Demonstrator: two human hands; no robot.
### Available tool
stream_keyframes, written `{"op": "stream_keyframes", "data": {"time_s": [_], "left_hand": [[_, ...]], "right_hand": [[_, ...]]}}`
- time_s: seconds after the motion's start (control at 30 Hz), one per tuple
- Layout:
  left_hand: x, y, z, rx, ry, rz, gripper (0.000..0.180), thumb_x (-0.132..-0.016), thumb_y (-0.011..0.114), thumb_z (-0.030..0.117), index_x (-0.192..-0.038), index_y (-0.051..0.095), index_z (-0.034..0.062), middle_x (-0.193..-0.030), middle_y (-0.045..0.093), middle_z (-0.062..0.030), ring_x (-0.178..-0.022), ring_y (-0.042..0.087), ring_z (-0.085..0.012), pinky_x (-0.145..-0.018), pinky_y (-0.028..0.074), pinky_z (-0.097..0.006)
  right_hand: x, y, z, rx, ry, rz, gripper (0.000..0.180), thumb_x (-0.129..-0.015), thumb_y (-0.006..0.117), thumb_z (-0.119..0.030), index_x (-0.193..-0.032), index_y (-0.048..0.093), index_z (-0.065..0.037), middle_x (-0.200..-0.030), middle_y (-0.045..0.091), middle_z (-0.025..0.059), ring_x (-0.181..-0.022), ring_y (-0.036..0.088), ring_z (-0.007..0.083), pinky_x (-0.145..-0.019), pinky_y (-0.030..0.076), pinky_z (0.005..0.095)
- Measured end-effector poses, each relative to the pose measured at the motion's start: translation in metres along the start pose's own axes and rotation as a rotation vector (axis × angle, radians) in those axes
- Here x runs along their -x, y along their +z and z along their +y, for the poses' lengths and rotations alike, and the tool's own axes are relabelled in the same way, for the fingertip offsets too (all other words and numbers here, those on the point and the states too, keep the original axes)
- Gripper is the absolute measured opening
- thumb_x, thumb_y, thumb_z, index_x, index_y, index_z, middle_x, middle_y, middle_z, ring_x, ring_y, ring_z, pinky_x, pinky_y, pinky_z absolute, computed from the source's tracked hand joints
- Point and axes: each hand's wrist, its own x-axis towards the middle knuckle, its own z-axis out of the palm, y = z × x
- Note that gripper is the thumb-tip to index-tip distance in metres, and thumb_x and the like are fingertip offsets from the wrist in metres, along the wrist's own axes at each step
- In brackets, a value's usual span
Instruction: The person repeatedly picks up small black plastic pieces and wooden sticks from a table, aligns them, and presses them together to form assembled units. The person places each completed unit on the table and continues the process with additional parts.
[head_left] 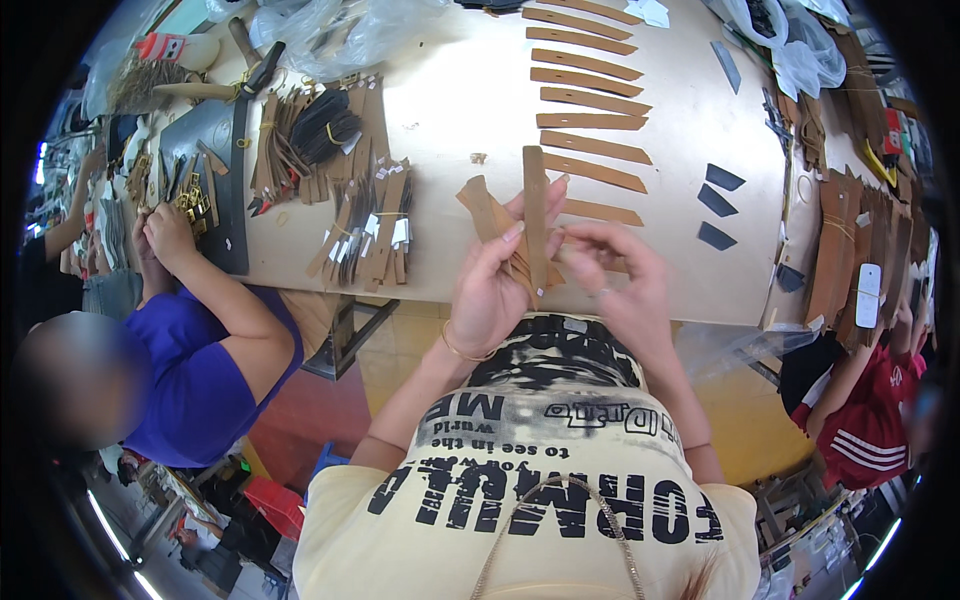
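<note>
Grip of the left hand [487, 285]: closed on several brown strips. One upright strip [535, 195] stands on end, thumb in front and fingertips behind; a loose fan of strips [483, 210] spreads from the same palm, to the left of it. A thin bangle [468, 346] sits on the left wrist.

Right hand [618, 272]: fingers partly curled, tips just beside the upright strip. Whether they touch it or pinch anything cannot be told.

Work table [455, 95], beyond the hands: a row of brown strips [592, 122] lies crosswise, spaced apart, running toward the far edge. To its right, three dark pieces [718, 201] with slanted ends lie near one another; a further dark piece [790, 277] lies near the right edge.

Left of the hands: tagged bundles [392, 200] of brown strips, with a dark bundle [318, 128] behind them. Farther left, gold-coloured hardware [199, 200] lies on a dark mat [213, 130], beside the hands of a co-worker in a blue top [205, 365].

Far right: a stack of brown strips [832, 235]; below it, a person in a red top [870, 425], partly cropped.
</note>
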Motion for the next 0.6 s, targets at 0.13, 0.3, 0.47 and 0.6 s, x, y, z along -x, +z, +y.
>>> {"op": "stream_keyframes", "data": {"time_s": [0.13, 0.3, 0.47, 0.6], "left_hand": [[0.004, 0.001, -0.008, -0.025, 0.006, -0.002, 0.046, -0.105, 0.033, 0.015, -0.147, 0.033, -0.0045, -0.151, 0.041, -0.0196, -0.139, 0.041, -0.0277, -0.115, 0.036, -0.039], [0.004, -0.013, -0.012, -0.021, 0.088, 0.206, 0.040, -0.106, 0.036, 0.019, -0.139, 0.042, -0.0031, -0.141, 0.050, -0.0170, -0.125, 0.053, -0.0249, -0.105, 0.044, -0.036], [0.006, -0.027, 0.001, -0.195, 0.160, 0.106, 0.034, -0.103, 0.051, 0.018, -0.131, 0.054, -0.0004, -0.114, 0.061, -0.0075, -0.091, 0.060, -0.0097, -0.081, 0.050, -0.026], [0.011, -0.012, -0.011, -0.340, 0.167, 0.010, 0.037, -0.094, 0.070, 0.019, -0.124, 0.059, -0.0014, -0.102, 0.066, -0.0061, -0.084, 0.061, -0.0073, -0.073, 0.052, -0.024]], "right_hand": [[-0.009, 0.016, -0.005, -0.106, 0.043, -0.053, 0.012, -0.087, 0.073, -0.006, -0.096, 0.068, 0.000, -0.092, 0.067, 0.0024, -0.083, 0.060, 0.0096, -0.079, 0.048, 0.0262], [-0.005, -0.001, 0.003, -0.033, -0.048, 0.286, 0.014, -0.083, 0.079, -0.009, -0.088, 0.068, -0.002, -0.085, 0.067, 0.0052, -0.079, 0.062, 0.0120, -0.070, 0.049, 0.0269], [-0.005, -0.028, -0.002, 0.581, -0.395, 0.528, 0.018, -0.078, 0.080, -0.010, -0.086, 0.066, -0.006, -0.085, 0.066, 0.0035, -0.080, 0.063, 0.0193, -0.078, 0.047, 0.0320], [0.000, -0.004, -0.006, 0.944, -0.722, 0.299, 0.023, -0.075, 0.079, -0.018, -0.092, 0.067, -0.009, -0.100, 0.068, 0.0023, -0.090, 0.063, 0.0230, -0.090, 0.042, 0.0403]]}}
